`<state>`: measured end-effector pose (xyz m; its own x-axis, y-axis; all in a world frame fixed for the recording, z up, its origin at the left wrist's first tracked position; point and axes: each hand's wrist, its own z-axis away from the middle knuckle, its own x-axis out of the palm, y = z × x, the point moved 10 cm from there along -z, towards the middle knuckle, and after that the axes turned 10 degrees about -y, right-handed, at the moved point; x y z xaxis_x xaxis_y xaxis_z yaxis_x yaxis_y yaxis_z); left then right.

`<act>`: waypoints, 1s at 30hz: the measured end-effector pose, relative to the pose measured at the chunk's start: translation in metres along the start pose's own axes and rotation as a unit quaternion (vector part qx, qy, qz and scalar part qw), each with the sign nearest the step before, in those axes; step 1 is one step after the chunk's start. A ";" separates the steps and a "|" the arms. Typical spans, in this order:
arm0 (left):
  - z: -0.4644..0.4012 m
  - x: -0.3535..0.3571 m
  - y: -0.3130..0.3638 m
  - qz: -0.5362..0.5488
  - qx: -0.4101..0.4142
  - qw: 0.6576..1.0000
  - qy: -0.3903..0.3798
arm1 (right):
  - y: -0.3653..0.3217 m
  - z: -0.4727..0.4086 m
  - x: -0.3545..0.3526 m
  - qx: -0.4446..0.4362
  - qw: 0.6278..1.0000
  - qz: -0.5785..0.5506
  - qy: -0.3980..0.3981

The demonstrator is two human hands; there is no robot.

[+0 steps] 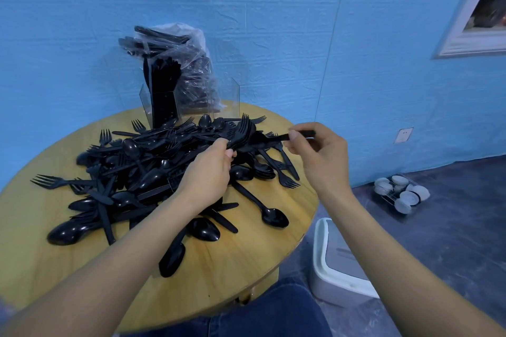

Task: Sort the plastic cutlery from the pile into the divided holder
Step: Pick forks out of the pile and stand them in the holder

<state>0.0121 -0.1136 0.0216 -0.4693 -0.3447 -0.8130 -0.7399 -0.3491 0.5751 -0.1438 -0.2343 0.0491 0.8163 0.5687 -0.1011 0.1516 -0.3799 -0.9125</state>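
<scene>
Blue textured wall (273, 22), dark floor (451, 241), round wooden table (246, 254), framed picture (476, 13).

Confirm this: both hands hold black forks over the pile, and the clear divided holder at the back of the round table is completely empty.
Wrong on the holder: the head view shows black cutlery standing in its left compartment. The left hand and right hand do hold black forks over the pile.

Probably a plain room in a home: blue textured wall (273, 22), framed picture (476, 8), small round wooden table (246, 254).
</scene>
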 end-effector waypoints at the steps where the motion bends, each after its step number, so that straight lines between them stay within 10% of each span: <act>1: 0.001 -0.001 -0.002 0.002 -0.002 1.000 0.003 | 0.001 0.003 0.011 0.001 1.000 -0.004 -0.028; 7: 0.006 -0.012 -0.008 -0.021 -0.015 0.999 0.037 | 0.030 0.018 0.069 0.044 0.965 0.147 -0.215; 13: 0.001 -0.010 -0.007 -0.017 -0.009 0.999 0.031 | 0.042 -0.007 0.011 0.077 0.961 0.249 -0.092; 22: -0.014 0.004 0.003 -0.025 0.006 1.000 0.018 | 0.095 -0.020 0.031 0.185 0.870 0.396 -0.229; 30: -0.019 0.008 0.002 -0.020 -0.001 1.000 0.004 | 0.110 -0.034 0.037 0.249 0.868 0.357 -0.240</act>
<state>0.0158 -0.1334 0.0184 -0.4348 -0.3370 -0.8351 -0.7578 -0.3641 0.5415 -0.0781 -0.2801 -0.0412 0.2593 0.6017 -0.7555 -0.6539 -0.4663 -0.5958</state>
